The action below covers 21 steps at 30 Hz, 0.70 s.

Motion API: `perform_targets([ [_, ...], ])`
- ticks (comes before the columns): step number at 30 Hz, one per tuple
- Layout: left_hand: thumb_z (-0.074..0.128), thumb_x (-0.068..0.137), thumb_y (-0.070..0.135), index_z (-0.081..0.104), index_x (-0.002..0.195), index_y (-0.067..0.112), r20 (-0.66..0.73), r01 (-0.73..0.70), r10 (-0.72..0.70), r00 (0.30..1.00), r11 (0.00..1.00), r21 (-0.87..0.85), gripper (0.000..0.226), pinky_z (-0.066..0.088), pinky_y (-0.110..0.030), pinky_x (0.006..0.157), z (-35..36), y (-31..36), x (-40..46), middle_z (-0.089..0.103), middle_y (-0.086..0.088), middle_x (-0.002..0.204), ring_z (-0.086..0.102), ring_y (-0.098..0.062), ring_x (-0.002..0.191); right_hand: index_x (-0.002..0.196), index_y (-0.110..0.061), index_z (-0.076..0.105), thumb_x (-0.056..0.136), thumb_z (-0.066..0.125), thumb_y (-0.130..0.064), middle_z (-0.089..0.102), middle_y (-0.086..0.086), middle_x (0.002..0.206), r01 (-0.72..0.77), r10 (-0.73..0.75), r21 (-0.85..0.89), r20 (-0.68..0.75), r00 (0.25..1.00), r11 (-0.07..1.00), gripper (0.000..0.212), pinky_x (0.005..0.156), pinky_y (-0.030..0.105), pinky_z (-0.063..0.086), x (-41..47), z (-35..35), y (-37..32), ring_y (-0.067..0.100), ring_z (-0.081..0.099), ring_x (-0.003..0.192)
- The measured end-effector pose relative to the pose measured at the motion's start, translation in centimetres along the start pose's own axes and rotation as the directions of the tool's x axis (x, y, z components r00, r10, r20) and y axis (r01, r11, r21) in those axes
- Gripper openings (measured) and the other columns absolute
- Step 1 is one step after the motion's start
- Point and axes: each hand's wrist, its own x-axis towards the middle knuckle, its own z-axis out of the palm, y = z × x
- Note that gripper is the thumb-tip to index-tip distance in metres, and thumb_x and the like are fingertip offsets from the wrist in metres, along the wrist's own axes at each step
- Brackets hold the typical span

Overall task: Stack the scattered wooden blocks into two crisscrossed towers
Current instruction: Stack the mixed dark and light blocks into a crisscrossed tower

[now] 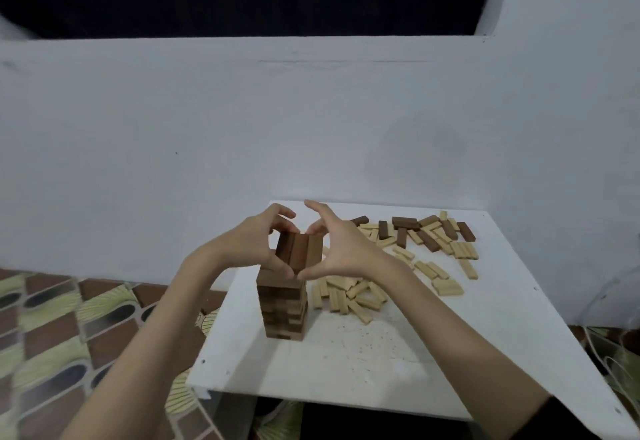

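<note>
Left hand (258,242) and right hand (341,249) together hold a block layer (298,248) above the first tower (284,304); apparently no second tower; loose blocks (398,259) remain.

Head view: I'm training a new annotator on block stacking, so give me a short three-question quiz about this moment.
1. True or false: both hands hold the group of dark blocks above the tower.
2. Where do most loose pale blocks lie relative to the tower? A) to its right B) to its left C) on the floor
3. Fill in: the loose dark blocks lie near the table's ____ edge.

Key: 1. True; the left hand and right hand clasp it from either side. 2. A. 3. Far.
</note>
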Motion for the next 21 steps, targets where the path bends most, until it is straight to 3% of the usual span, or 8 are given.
perform_targets([
  [7,0.087,0.062,0.013,0.035,0.125,0.030,-0.001,0.061,-0.062,0.998,0.996,-0.066,0.083,0.031,-0.022,0.094,-0.4,-3.4,-0.1,0.055,0.015,0.122,0.039,-0.010,0.125,0.149,-0.030,0.012,0.063,0.087,-0.025,0.050,-0.001,0.120,-0.035,0.035,-0.006,0.034,0.999,0.999,0.114,0.089,0.024,0.038,1.9,2.6,-0.1,0.014,0.049,0.113],
  [12,0.085,0.050,0.025,0.036,0.123,0.031,0.011,0.073,-0.072,0.997,0.994,-0.087,0.087,0.031,-0.024,0.099,-0.4,-4.4,-0.1,0.055,0.018,0.121,0.039,-0.010,0.128,0.149,-0.029,0.013,0.064,0.086,-0.024,0.049,0.000,0.119,-0.049,0.049,-0.001,0.032,0.998,0.999,0.112,0.095,0.027,0.041,2.2,3.4,0.1,0.016,0.049,0.115],
  [16,0.086,0.062,0.012,0.035,0.122,0.031,0.009,0.066,-0.066,0.998,0.994,-0.086,0.081,0.030,-0.023,0.096,0.0,-5.0,0.3,0.055,0.014,0.123,0.038,-0.009,0.126,0.149,-0.029,0.012,0.065,0.086,-0.025,0.048,0.001,0.122,-0.055,0.056,-0.026,0.036,0.998,0.998,0.112,0.091,0.026,0.040,2.3,3.8,0.2,0.016,0.048,0.116],
  [21,0.085,0.064,0.011,0.035,0.122,0.030,0.018,0.056,-0.054,0.998,0.994,-0.089,0.079,0.030,-0.022,0.096,0.2,-5.4,0.7,0.055,0.013,0.123,0.038,-0.009,0.126,0.150,-0.028,0.011,0.067,0.085,-0.024,0.047,-0.002,0.117,-0.060,0.062,-0.040,0.041,0.997,0.997,0.110,0.088,0.023,0.038,2.2,3.8,0.1,0.016,0.048,0.116],
])
